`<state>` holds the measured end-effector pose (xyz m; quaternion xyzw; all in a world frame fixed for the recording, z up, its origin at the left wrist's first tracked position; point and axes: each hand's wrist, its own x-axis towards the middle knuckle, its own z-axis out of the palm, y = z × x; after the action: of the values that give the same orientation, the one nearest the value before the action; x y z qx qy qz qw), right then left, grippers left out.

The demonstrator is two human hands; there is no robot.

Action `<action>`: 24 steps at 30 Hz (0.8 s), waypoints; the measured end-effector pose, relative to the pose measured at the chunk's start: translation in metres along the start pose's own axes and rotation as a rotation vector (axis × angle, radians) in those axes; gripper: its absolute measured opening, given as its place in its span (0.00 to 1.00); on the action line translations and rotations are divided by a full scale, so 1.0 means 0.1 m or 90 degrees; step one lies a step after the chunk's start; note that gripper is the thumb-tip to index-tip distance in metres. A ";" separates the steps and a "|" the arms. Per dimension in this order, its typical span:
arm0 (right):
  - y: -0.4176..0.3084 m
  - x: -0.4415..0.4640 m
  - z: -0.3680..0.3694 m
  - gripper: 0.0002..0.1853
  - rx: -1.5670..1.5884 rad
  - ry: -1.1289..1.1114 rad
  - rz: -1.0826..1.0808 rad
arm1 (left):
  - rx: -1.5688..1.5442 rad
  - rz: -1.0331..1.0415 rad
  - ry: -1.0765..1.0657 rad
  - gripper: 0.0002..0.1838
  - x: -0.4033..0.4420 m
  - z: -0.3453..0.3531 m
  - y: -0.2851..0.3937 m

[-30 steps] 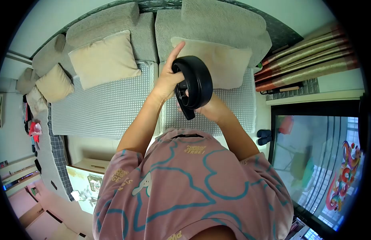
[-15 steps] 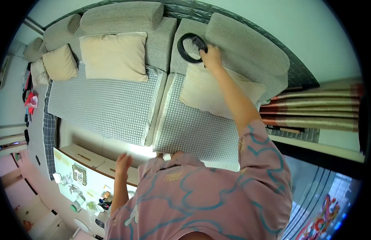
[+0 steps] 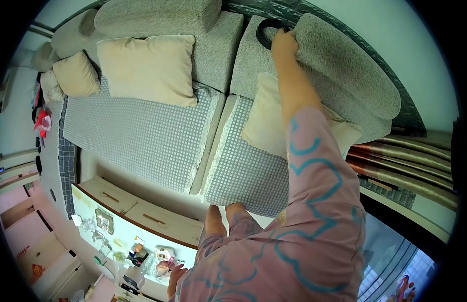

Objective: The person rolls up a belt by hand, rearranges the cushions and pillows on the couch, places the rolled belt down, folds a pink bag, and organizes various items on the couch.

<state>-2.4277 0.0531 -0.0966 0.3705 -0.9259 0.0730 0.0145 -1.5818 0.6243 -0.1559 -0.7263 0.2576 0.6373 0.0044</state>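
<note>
My right hand (image 3: 285,45) is closed on the near side of a black ring-shaped thing (image 3: 260,35), whose exact kind I cannot make out. It is held over the top of the grey sofa back (image 3: 253,60), beside a rounded grey back cushion (image 3: 339,63). Below my outstretched arm, a cream pillow (image 3: 263,118) leans on the seat, partly covered by the arm. Down at the low table's edge, my left hand (image 3: 176,278) hangs with loosely extended fingers and nothing visible in it. Close to it on the tabletop lies a pinkish item (image 3: 164,267).
A checked grey cover (image 3: 138,128) lies on the sofa seat, with another cream pillow (image 3: 145,70) at the left. The white table (image 3: 87,201) with drawers holds several small items. Striped curtains (image 3: 404,166) hang at the right.
My right hand has carried the black ring farther up and right, toward the wall. My left hand has dropped back and lower, beside the table. My body has leaned toward the sofa.
</note>
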 end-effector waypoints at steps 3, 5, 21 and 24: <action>0.06 0.00 0.02 0.19 -0.215 -0.015 -0.111 | 0.106 0.085 -0.050 0.23 0.11 0.03 0.13; 0.04 -0.18 -0.41 0.13 -0.187 -0.083 -0.167 | 0.343 0.100 0.030 0.22 -0.16 0.27 1.25; 1.71 -5.46 0.51 0.23 -0.284 -0.788 -0.109 | 0.418 0.181 -0.116 0.20 1.47 -1.47 2.17; 1.00 -6.57 0.25 0.22 -0.143 -0.797 -0.008 | 0.511 0.222 -0.104 0.19 1.95 -2.18 2.61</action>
<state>-2.0197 0.5707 -0.1874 0.3449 -0.7589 -0.2550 -0.4901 -1.4692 0.2532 -0.2115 -0.5600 0.6017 0.5337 0.1989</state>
